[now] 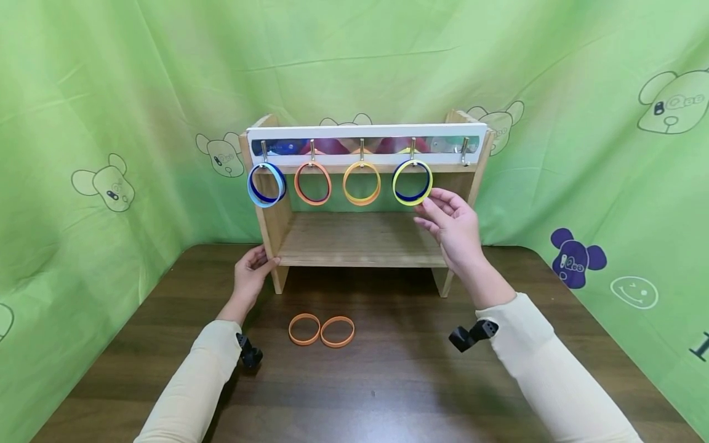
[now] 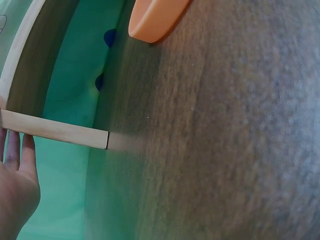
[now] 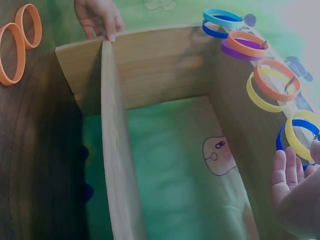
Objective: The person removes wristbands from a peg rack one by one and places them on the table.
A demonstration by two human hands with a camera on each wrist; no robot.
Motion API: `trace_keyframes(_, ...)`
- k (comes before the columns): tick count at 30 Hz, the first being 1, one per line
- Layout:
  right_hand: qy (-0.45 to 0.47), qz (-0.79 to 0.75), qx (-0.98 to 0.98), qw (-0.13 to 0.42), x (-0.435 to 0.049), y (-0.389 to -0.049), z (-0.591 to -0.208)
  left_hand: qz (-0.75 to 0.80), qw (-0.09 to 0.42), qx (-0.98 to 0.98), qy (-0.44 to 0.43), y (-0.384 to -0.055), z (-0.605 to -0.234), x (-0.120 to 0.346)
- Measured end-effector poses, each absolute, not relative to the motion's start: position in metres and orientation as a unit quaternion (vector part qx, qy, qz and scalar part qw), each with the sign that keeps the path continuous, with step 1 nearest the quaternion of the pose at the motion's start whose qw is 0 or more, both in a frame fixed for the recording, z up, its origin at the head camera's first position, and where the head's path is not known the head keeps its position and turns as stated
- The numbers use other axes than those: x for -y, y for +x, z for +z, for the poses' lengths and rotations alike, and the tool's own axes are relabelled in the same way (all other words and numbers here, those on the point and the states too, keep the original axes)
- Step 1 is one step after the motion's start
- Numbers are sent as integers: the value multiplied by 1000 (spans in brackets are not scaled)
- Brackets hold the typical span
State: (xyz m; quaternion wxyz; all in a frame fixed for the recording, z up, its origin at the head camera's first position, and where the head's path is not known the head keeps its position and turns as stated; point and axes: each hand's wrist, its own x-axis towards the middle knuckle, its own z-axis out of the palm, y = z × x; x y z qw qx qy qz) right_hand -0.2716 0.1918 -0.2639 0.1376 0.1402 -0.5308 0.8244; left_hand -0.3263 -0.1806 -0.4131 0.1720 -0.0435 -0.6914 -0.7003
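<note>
My right hand [image 1: 454, 231] pinches the lower right edge of a yellow wristband [image 1: 396, 187] between thumb and index finger. This band hangs together with a dark blue wristband [image 3: 280, 140] from a hook [image 1: 413, 146] on a wooden rack [image 1: 360, 246]. In the right wrist view the hand's other fingers stretch out below the bands. My left hand [image 1: 252, 277] grips the rack's left side panel [image 1: 269, 231] low down, thumb at the front edge and fingers behind it. Two orange wristbands, a left one [image 1: 304, 342] and a right one [image 1: 338, 345], lie side by side on the table.
Along the rack's white rail [image 1: 365, 130] hang more bands to the left: light blue [image 1: 252, 194] with dark blue, orange [image 1: 297, 187] with purple, orange with yellow [image 3: 252, 95]. At the rail's right end is another hook [image 1: 464, 151]. A green curtain [image 1: 354, 61] surrounds the brown table [image 1: 388, 369].
</note>
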Motion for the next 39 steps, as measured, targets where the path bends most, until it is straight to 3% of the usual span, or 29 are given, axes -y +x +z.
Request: trace_keyframes(39,131,857,483,123,-192,-269,-247,-694,187,694,-49,-325,-414,179)
